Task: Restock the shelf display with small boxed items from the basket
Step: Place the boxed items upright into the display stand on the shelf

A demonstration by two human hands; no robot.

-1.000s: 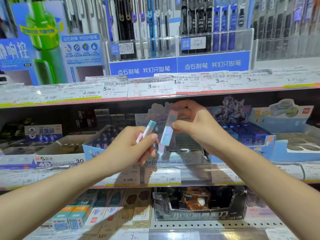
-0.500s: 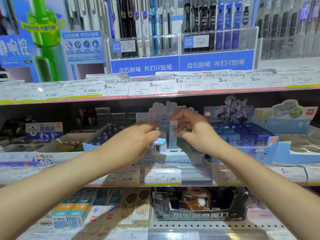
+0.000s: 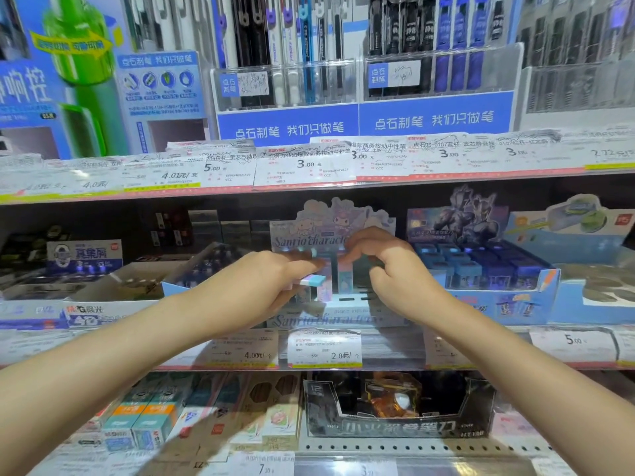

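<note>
A pastel cartoon-character display tray (image 3: 330,319) stands on the middle shelf. My left hand (image 3: 261,286) reaches over its left side and holds a small blue-and-pink boxed item (image 3: 311,281) lying flat under its fingers. Over the tray's right side, my right hand (image 3: 388,269) pinches a second small pastel box (image 3: 345,274) that stands upright inside the tray. Both hands are inside the tray's opening, close together. The basket is out of view.
A blue tray of small blue boxes (image 3: 481,269) sits just right of the pastel tray. White open cartons (image 3: 113,286) lie to the left. The upper shelf edge (image 3: 309,183) with price tags hangs above the hands. A black display box (image 3: 398,413) stands on the shelf below.
Both hands moved forward and down from in front of the shelf into the pastel tray. The right hand's box now stands upright in the tray; the left hand's box has turned flat.
</note>
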